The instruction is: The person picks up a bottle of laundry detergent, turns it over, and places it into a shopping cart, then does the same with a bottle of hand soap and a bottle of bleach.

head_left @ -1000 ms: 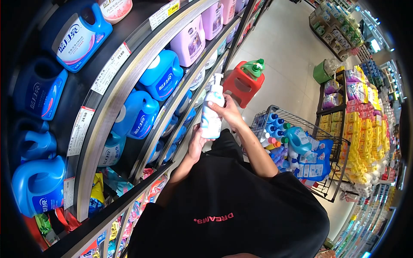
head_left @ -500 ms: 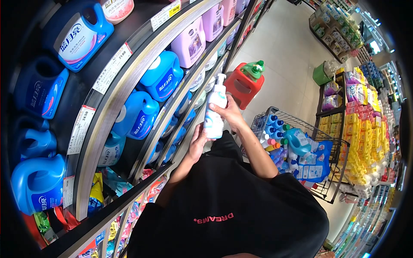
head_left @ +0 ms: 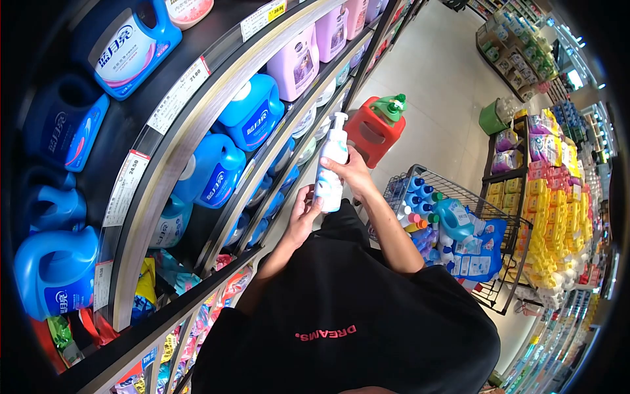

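Note:
A white pump bottle point(head_left: 331, 180) with pale blue markings stands almost upright between my hands, in front of my body. My right hand point(head_left: 352, 173) is wrapped round its upper right side, the thumb lying across the front. Lower down, my left hand point(head_left: 304, 213) grips the base from the left, with its thumb against the bottle. The white pump head point(head_left: 339, 120) sticks up free above both hands. Behind it, on the floor, a red jug point(head_left: 373, 134) has a green bottle point(head_left: 391, 108) next to it.
Shelves with blue detergent jugs point(head_left: 251, 113) and pink-purple jugs point(head_left: 293, 65) curve along my left, with price tags point(head_left: 178, 96) on the edge. To my right is a wire shopping cart point(head_left: 518, 256) loaded with bottles and a blue bag point(head_left: 484, 253). Beyond it stands a display of yellow packs point(head_left: 554, 223).
The bottle has turned a little in my hands, showing a narrower side. My left thumb now lies on its lower part. The view has shifted slightly.

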A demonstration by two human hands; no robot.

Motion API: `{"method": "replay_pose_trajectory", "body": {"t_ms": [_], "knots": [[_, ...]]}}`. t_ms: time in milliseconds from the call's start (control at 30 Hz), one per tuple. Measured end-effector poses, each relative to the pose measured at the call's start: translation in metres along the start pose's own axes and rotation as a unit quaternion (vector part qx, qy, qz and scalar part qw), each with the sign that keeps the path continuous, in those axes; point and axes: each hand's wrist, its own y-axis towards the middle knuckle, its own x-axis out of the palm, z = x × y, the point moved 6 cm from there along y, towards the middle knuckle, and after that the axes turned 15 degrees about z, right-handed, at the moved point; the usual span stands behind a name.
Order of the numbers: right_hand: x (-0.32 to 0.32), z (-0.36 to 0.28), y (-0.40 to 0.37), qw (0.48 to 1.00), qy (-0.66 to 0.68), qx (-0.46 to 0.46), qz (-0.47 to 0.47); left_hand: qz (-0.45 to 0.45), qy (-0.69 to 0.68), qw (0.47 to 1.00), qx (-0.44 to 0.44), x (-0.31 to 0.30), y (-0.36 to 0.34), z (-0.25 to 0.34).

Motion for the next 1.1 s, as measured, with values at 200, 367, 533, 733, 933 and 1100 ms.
{"method": "replay_pose_trajectory", "body": {"t_ms": [200,367,533,733,933,1100], "knots": [[0.000,-0.002,-0.003,1.000,-0.028,0.002,0.007,-0.002,0.005,1.000,-0.001,-0.001,-0.001,-0.002],[0.002,-0.004,-0.010,1.000,0.010,-0.006,0.013,0.002,0.010,1.000,0.020,0.001,-0.004,0.003],[0.000,0.008,-0.007,1.000,0.002,0.010,0.016,0.005,-0.008,1.000,0.022,0.003,-0.008,0.002],[0.000,0.008,-0.011,0.999,0.029,-0.017,0.028,0.005,0.014,1.000,0.015,0.000,-0.008,-0.002],[0.000,0.019,-0.012,0.998,0.061,0.008,-0.003,-0.007,0.012,1.000,-0.019,0.002,-0.010,-0.008],[-0.003,0.026,-0.013,0.995,0.093,0.027,-0.011,0.010,0.015,1.000,-0.026,0.003,-0.012,-0.006]]}}
